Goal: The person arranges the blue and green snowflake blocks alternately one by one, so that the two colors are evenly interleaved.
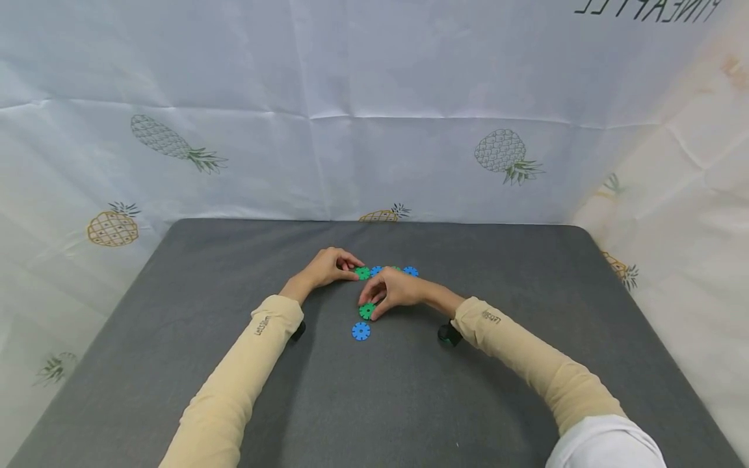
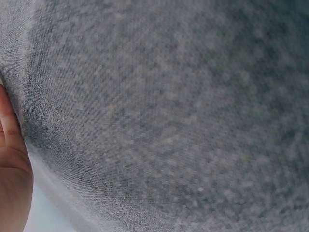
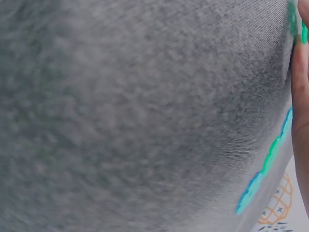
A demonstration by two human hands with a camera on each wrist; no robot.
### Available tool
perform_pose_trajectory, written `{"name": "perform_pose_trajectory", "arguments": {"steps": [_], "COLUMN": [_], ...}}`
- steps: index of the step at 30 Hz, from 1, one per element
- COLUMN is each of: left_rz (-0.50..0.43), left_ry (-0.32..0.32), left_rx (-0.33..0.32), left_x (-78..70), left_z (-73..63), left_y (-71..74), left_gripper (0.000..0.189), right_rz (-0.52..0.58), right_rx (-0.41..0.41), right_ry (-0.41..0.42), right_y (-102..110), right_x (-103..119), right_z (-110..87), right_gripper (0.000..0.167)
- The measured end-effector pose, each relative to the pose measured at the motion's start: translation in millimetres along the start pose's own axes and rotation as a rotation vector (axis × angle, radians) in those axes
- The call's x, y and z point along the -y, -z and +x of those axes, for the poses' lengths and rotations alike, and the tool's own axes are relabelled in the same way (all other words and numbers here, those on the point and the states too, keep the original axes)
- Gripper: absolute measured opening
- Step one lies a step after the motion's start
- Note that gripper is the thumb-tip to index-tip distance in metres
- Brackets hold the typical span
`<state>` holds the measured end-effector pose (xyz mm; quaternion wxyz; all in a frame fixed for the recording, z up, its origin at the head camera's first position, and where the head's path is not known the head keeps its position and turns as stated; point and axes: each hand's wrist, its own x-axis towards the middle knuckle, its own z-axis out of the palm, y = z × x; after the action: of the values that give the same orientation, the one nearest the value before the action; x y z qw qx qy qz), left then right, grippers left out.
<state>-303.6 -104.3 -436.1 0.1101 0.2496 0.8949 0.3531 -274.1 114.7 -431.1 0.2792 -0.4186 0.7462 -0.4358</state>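
Observation:
My left hand [image 1: 331, 267] is at the left end of a row of notched plastic discs, pinching the edge of a green disc [image 1: 363, 273] with thumb and finger. A blue disc [image 1: 376, 271], a partly hidden green disc and another blue disc [image 1: 411, 271] continue that row to the right. Nearer to me, my right hand [image 1: 394, 288] pinches a second green disc [image 1: 367, 311]. Just below it, a blue disc [image 1: 361, 331] lies flat on the table. In the left wrist view, part of the left hand [image 2: 13, 164] shows without its disc.
Grey cloth covers the table [image 1: 363, 403]. A pale curtain [image 1: 328, 162] printed with pineapples hangs behind the far edge and along both sides. Dark wrist cameras sit under both wrists, the right one [image 1: 449, 335] close to the tabletop.

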Motion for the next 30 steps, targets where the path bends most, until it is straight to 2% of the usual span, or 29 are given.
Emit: {"name": "perform_pose_trajectory", "arguments": {"steps": [5,11,20,25,27,30], "left_rz": [0.002,0.003,-0.017,-0.003,-0.005,-0.012], "left_ry": [0.003,-0.012,-0.016,-0.032,-0.041,-0.041], "left_rx": [0.004,-0.001,-0.002,-0.008,-0.011,-0.009], "left_x": [-0.3,-0.6,-1.1,-1.5,-1.7,-1.7], "left_z": [1.8,2.5,1.0,-1.1,-1.5,-1.1], "left_y": [-0.1,-0.7,-1.0,-0.4,0.3,0.9], "left_gripper": [0.029,0.029,0.028,0.028,0.028,0.029], "right_rz": [0.037,0.055,0.080,0.097,0.101,0.101], "right_rx": [-0.035,-0.123,-0.258,-0.316,-0.348,-0.404], "right_ry": [0.009,0.020,-0.028,-0.023,-0.016,-0.020], "right_y": [0.0,-1.9,-2.6,-2.7,-2.8,-3.4], "right_x": [-5.2,-9.9,-12.9,-13.3,-12.6,0.3], "right_z": [-7.6,-17.5,-31.2,-38.8,-42.3,-48.5], "right_gripper": [0.030,0.028,0.029,0.031,0.031,0.030]}}
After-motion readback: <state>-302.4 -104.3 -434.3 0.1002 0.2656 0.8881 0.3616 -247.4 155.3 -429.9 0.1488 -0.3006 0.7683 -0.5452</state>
